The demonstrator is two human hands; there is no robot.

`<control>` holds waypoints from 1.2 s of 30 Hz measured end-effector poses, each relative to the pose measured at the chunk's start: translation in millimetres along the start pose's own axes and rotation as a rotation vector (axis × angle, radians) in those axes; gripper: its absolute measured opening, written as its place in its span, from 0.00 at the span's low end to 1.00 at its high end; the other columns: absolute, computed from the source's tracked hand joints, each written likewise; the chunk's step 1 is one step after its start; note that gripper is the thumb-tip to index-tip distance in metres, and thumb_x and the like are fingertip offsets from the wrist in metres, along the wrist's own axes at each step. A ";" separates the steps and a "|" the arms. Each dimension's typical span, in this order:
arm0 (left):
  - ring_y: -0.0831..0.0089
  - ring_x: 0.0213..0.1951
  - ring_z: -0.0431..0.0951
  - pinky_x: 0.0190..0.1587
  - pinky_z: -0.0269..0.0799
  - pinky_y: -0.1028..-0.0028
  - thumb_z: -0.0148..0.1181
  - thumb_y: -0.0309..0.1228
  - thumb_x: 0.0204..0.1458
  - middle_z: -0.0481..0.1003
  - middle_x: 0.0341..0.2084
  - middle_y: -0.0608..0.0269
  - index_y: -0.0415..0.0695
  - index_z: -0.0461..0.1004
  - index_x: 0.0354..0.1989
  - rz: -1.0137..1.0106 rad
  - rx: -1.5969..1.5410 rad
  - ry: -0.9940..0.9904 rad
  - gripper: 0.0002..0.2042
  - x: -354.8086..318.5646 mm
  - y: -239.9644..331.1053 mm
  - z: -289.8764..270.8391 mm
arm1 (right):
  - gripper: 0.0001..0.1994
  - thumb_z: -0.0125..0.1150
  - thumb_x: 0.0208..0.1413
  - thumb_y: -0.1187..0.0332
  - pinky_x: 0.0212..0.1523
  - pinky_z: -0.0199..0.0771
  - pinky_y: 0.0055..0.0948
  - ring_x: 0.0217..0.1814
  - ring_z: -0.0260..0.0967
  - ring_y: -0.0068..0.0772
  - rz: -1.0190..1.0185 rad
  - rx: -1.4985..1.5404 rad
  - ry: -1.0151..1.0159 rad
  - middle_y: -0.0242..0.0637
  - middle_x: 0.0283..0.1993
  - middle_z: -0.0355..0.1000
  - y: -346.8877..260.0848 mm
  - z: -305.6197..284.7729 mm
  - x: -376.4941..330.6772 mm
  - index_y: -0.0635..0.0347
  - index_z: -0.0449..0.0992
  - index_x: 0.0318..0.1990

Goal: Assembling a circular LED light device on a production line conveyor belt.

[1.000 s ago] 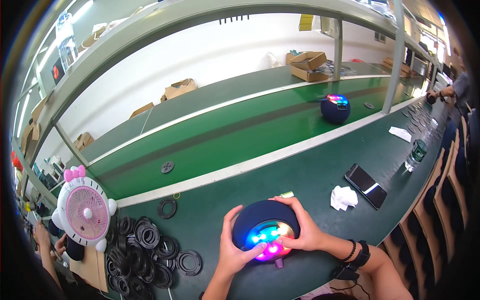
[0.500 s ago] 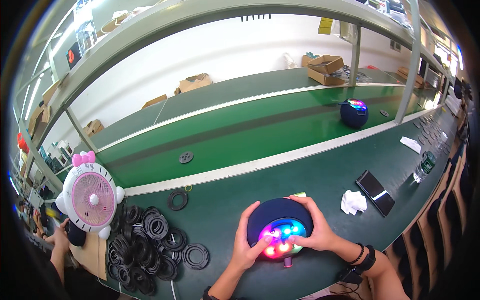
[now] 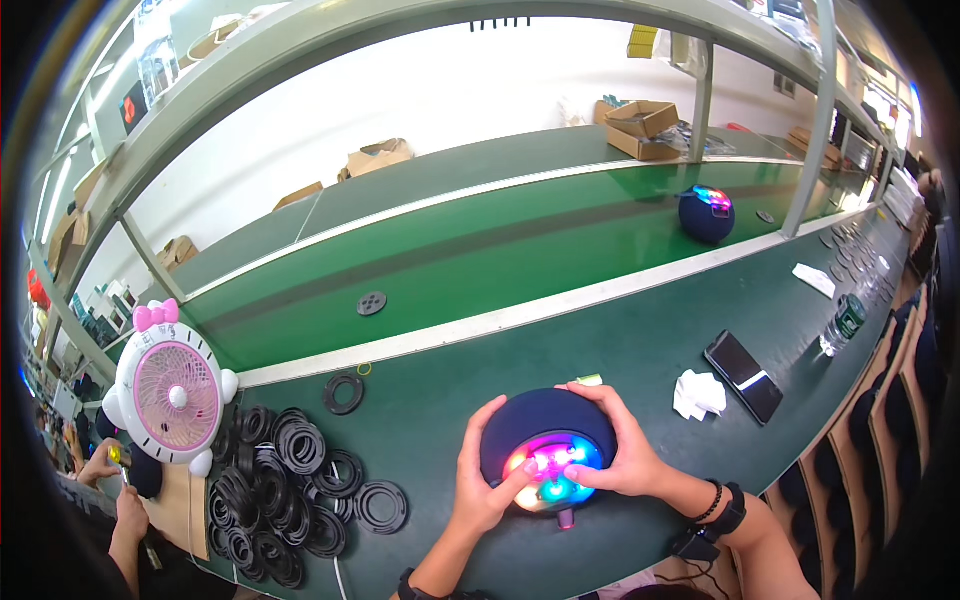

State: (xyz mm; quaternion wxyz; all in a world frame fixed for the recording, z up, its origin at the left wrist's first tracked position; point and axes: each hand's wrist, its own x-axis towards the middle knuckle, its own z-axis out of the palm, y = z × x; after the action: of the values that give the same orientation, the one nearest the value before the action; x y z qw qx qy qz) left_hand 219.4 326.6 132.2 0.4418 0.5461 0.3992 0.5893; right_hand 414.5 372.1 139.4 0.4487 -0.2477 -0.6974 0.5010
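A round navy fabric speaker with a panel of glowing coloured lights is tilted towards me, low over the near table. My left hand wraps its left side and my right hand its right side. Both thumbs rest on the lit panel. A small pinkish stub sticks out below the panel. Just behind the speaker, a small pale green piece is partly covered by the right fingers. To the left of my hands lies a heap of black rings, with a few loose ones beside it.
On the green belt stand another lit speaker and a dark disc. Right of my hands lie crumpled tissue, a phone and a bottle. A pink-and-white fan stands left, near a co-worker's hand.
The panel's lights have changed colour in my hands. Things on the belt have shifted slightly right. At the left, the co-worker's hands have moved apart, now with a tool showing. My view has shifted a little.
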 end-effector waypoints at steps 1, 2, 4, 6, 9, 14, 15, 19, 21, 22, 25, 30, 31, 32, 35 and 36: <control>0.64 0.56 0.68 0.59 0.62 0.67 0.65 0.28 0.44 0.66 0.55 0.51 0.38 0.57 0.63 -0.002 -0.001 -0.001 0.36 -0.1 -0.1 0.3 | 0.41 0.73 0.41 0.68 0.62 0.62 0.33 0.62 0.63 0.36 -0.005 -0.005 0.002 0.45 0.59 0.61 -0.7 -0.1 0.0 0.63 0.56 0.63; 0.64 0.56 0.69 0.59 0.62 0.67 0.65 0.28 0.44 0.66 0.54 0.51 0.38 0.57 0.63 0.001 0.000 0.005 0.36 0.0 0.1 0.6 | 0.41 0.73 0.41 0.68 0.62 0.62 0.33 0.61 0.63 0.36 -0.010 -0.011 0.003 0.45 0.59 0.62 -1.0 0.0 0.0 0.63 0.56 0.63; 0.65 0.55 0.69 0.59 0.63 0.67 0.65 0.28 0.44 0.66 0.54 0.51 0.38 0.57 0.63 0.001 0.002 0.011 0.36 0.0 0.6 0.9 | 0.41 0.73 0.41 0.68 0.62 0.62 0.33 0.61 0.63 0.36 -0.015 -0.017 0.005 0.45 0.59 0.62 0.4 0.6 0.0 0.63 0.56 0.63; 0.65 0.55 0.69 0.59 0.63 0.67 0.66 0.29 0.45 0.67 0.54 0.51 0.38 0.57 0.63 -0.016 -0.008 0.014 0.35 0.2 2.0 1.6 | 0.41 0.73 0.41 0.68 0.62 0.62 0.34 0.61 0.63 0.36 -0.021 -0.025 0.008 0.45 0.59 0.62 0.6 0.9 -0.1 0.63 0.56 0.63; 0.65 0.54 0.70 0.58 0.63 0.68 0.66 0.30 0.45 0.67 0.53 0.52 0.39 0.57 0.63 -0.026 -0.008 0.016 0.35 0.7 3.1 1.9 | 0.41 0.73 0.41 0.68 0.62 0.63 0.34 0.61 0.63 0.37 -0.017 -0.029 0.004 0.45 0.59 0.62 0.2 0.4 -0.4 0.63 0.55 0.63; 0.65 0.55 0.69 0.59 0.63 0.67 0.65 0.30 0.45 0.67 0.53 0.52 0.39 0.58 0.62 -0.032 0.006 0.025 0.34 0.7 1.5 1.4 | 0.41 0.72 0.42 0.69 0.61 0.63 0.34 0.61 0.63 0.37 -0.009 -0.018 -0.009 0.46 0.59 0.62 -0.1 0.3 -0.4 0.63 0.54 0.64; 0.65 0.55 0.69 0.59 0.62 0.67 0.65 0.30 0.45 0.67 0.53 0.52 0.39 0.58 0.62 -0.027 0.009 0.027 0.34 0.7 1.4 1.3 | 0.41 0.72 0.42 0.69 0.61 0.63 0.34 0.61 0.63 0.37 -0.009 -0.017 -0.009 0.46 0.59 0.62 0.3 0.5 -0.5 0.63 0.54 0.64; 0.65 0.55 0.69 0.59 0.61 0.67 0.65 0.30 0.45 0.67 0.54 0.52 0.38 0.59 0.62 -0.027 0.016 0.027 0.34 0.9 0.9 1.0 | 0.41 0.72 0.42 0.69 0.61 0.63 0.34 0.61 0.63 0.37 -0.015 -0.017 -0.007 0.46 0.59 0.61 0.9 0.0 -1.1 0.63 0.54 0.64; 0.65 0.55 0.69 0.60 0.61 0.67 0.65 0.29 0.46 0.67 0.54 0.52 0.38 0.59 0.62 -0.016 0.030 0.030 0.33 1.1 0.5 0.8 | 0.41 0.72 0.43 0.69 0.62 0.62 0.34 0.61 0.62 0.37 -0.016 -0.019 -0.008 0.46 0.59 0.61 1.2 0.0 -0.9 0.63 0.54 0.64; 0.65 0.55 0.69 0.60 0.61 0.67 0.65 0.29 0.46 0.67 0.54 0.52 0.38 0.59 0.62 -0.018 0.032 0.032 0.33 0.6 -0.1 0.1 | 0.41 0.72 0.43 0.69 0.62 0.62 0.35 0.61 0.62 0.37 -0.016 -0.014 -0.010 0.46 0.59 0.61 1.9 0.4 -0.3 0.63 0.54 0.64; 0.65 0.56 0.68 0.60 0.61 0.67 0.64 0.29 0.46 0.67 0.54 0.52 0.38 0.59 0.62 -0.028 0.017 0.030 0.33 -0.2 -1.1 -1.0 | 0.41 0.71 0.43 0.69 0.62 0.62 0.35 0.62 0.62 0.37 -0.018 -0.008 -0.011 0.46 0.60 0.60 3.8 1.1 -0.2 0.63 0.54 0.64; 0.65 0.56 0.69 0.60 0.61 0.67 0.64 0.28 0.46 0.67 0.54 0.52 0.38 0.58 0.62 -0.023 0.011 0.018 0.33 1.0 -1.6 0.1 | 0.41 0.71 0.43 0.69 0.62 0.61 0.34 0.62 0.61 0.37 -0.008 0.001 -0.018 0.45 0.60 0.59 3.7 -1.2 -1.3 0.63 0.53 0.64; 0.65 0.56 0.69 0.60 0.61 0.67 0.64 0.28 0.46 0.67 0.54 0.52 0.38 0.58 0.62 -0.025 0.011 0.019 0.33 1.6 -1.9 0.2 | 0.41 0.71 0.43 0.69 0.62 0.61 0.34 0.62 0.60 0.37 -0.003 0.008 -0.015 0.45 0.60 0.59 5.5 -1.2 -1.1 0.63 0.53 0.64; 0.65 0.55 0.69 0.60 0.61 0.68 0.64 0.28 0.46 0.67 0.54 0.52 0.38 0.58 0.62 -0.029 0.005 0.020 0.33 2.3 -2.0 0.4 | 0.42 0.71 0.43 0.69 0.62 0.60 0.34 0.63 0.60 0.36 0.002 0.016 -0.012 0.45 0.61 0.58 7.3 -1.5 -0.9 0.63 0.53 0.64; 0.65 0.55 0.69 0.60 0.61 0.68 0.64 0.28 0.46 0.67 0.53 0.52 0.38 0.58 0.62 -0.022 0.001 0.020 0.33 -0.3 1.9 -0.1 | 0.42 0.71 0.42 0.69 0.63 0.60 0.34 0.63 0.59 0.36 -0.003 -0.004 -0.018 0.45 0.61 0.58 3.4 0.0 -2.2 0.63 0.53 0.65; 0.65 0.55 0.69 0.60 0.61 0.68 0.64 0.27 0.46 0.67 0.53 0.52 0.38 0.58 0.62 -0.022 0.002 0.019 0.32 0.3 0.7 -0.4 | 0.42 0.71 0.42 0.69 0.63 0.60 0.34 0.63 0.59 0.36 0.000 -0.003 -0.018 0.45 0.61 0.58 4.2 -0.4 -1.6 0.63 0.53 0.65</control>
State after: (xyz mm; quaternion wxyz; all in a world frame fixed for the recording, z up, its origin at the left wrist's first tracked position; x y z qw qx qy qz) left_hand 218.9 326.8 132.9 0.4437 0.5366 0.4099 0.5893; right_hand 415.2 372.6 134.9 0.4420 -0.2436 -0.7023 0.5021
